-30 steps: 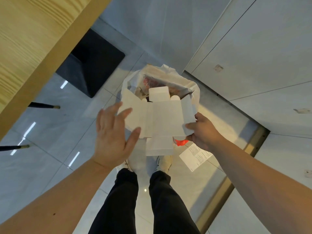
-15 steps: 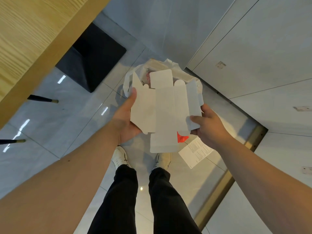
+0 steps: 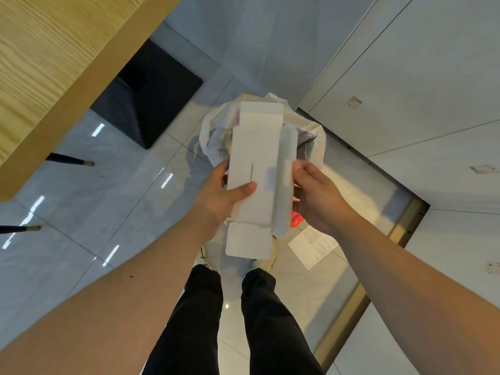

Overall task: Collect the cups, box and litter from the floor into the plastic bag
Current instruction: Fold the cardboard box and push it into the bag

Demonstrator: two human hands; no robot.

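Observation:
A flattened white cardboard box (image 3: 257, 169) is held upright in front of me, folded lengthwise into a narrow strip. My left hand (image 3: 219, 196) grips its left edge with the thumb across the front. My right hand (image 3: 316, 196) pinches the folded right flap. Below and behind the box, the white plastic bag (image 3: 313, 139) stands open on the floor, its contents mostly hidden by the box. A printed white paper sheet (image 3: 313, 246) lies on the floor to the right of my feet. A red scrap (image 3: 295, 220) shows just under my right hand.
A wooden table edge (image 3: 67, 85) fills the upper left, with a black base (image 3: 146, 96) and two dark chair legs (image 3: 70, 159) beneath it. White cabinet panels (image 3: 405, 90) and a metal floor strip (image 3: 359, 301) run along the right. My shoes (image 3: 270, 255) stand just behind the bag.
The spread-open box has been folded inward into a narrow strip. My left hand moved from open beside it to gripping its left edge, and both hands came closer together.

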